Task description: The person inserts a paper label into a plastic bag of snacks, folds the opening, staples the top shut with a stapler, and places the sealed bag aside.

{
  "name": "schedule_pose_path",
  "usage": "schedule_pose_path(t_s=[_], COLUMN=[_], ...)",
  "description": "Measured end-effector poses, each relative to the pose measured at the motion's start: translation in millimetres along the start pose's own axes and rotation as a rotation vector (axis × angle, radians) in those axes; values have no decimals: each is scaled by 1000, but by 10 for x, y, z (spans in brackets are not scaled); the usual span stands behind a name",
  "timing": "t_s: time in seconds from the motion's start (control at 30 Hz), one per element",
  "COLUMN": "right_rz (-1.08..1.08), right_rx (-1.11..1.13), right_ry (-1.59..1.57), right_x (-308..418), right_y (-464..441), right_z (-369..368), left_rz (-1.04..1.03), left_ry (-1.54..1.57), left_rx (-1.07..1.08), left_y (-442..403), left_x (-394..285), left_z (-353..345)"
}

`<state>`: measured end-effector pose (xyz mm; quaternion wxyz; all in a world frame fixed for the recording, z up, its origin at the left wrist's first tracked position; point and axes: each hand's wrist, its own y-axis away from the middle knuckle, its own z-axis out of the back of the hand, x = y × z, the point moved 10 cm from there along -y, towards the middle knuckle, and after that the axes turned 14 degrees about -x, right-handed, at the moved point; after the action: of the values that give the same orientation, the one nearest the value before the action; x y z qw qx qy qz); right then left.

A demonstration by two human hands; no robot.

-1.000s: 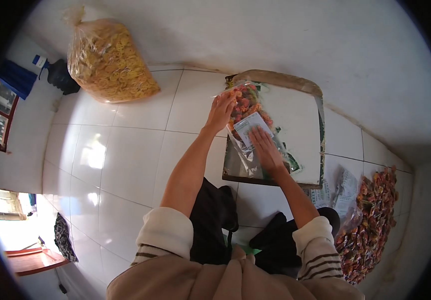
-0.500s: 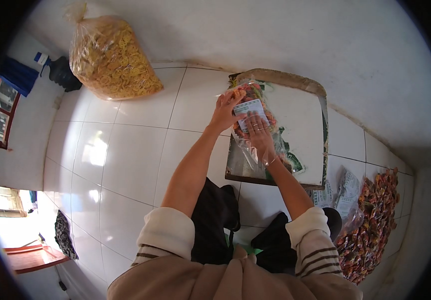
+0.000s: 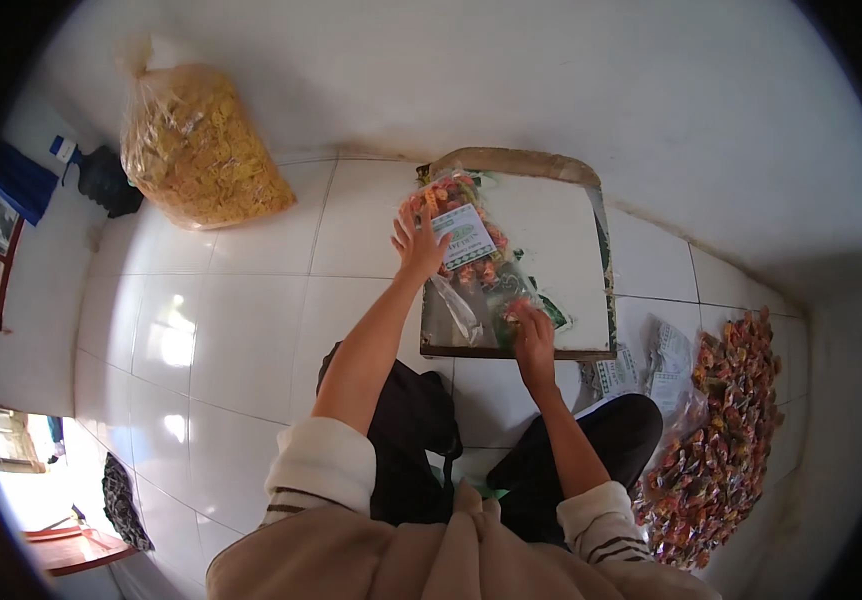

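Note:
A clear plastic bag of red and orange pieces (image 3: pixel 475 270) lies on a low white board (image 3: pixel 551 240) with worn edges. Inside or on the bag, a white label with green print (image 3: pixel 468 238) faces up. My left hand (image 3: pixel 417 243) rests on the bag's left side beside the label, its fingers spread. At the bag's lower end, near the board's front edge, my right hand (image 3: pixel 529 325) has its fingers drawn together around something reddish, too blurred to name.
A large tied bag of yellow pieces (image 3: pixel 206 150) stands at the upper left, beside a dark water bottle (image 3: pixel 109 180). Right of the board lie printed plastic packets (image 3: pixel 669 365) and a wide pile of small filled packets (image 3: pixel 726 430).
My right hand has left the label and moved down to the bag's lower end, its fingers now closed. My left hand has opened wider at the bag's side. The view has shifted slightly.

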<state>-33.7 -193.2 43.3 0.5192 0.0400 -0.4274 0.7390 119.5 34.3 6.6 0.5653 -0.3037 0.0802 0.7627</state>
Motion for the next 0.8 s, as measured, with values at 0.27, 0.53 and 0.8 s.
schedule_pose_path(t_s=[0.27,0.53,0.8], right_rz=[-581,-534,-297], right_rx=[-562,-242,-157], right_ry=[82,42,65], right_x=[-818,-982,-249], right_y=[180,-4,173], right_z=[410,131,144], left_rz=[201,183,168], left_ry=[221,213,362], left_rx=[-123,-63,-8], left_y=[1643,1757,1817], left_x=[-335,-300,-148], left_z=[294,112,-19])
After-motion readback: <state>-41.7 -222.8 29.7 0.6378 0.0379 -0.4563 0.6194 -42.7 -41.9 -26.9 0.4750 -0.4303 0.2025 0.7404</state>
